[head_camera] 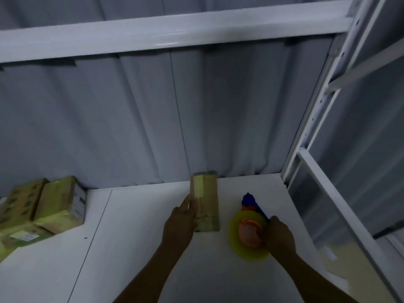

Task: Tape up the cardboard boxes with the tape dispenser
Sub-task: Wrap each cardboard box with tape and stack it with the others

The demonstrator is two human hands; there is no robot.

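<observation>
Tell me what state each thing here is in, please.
Cardboard box: lying on the white shelf, tape strip along its top.
Left hand: holding the box's left side.
Tape dispenser: right of the box, apart from it.
Right hand: gripping the dispenser.
Boxes at left: piled, taped.

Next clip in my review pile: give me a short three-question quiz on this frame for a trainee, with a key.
1. Which hand grips the tape dispenser?
2. True or false: the tape dispenser is pressed onto the cardboard box that the left hand holds.
3. Where do the other boxes lie? A) at the far left of the white shelf; B) behind the dispenser; C) on the beam overhead.
Key: 1. The right hand. 2. False: it is to the right of the box and apart from it. 3. A.
</observation>
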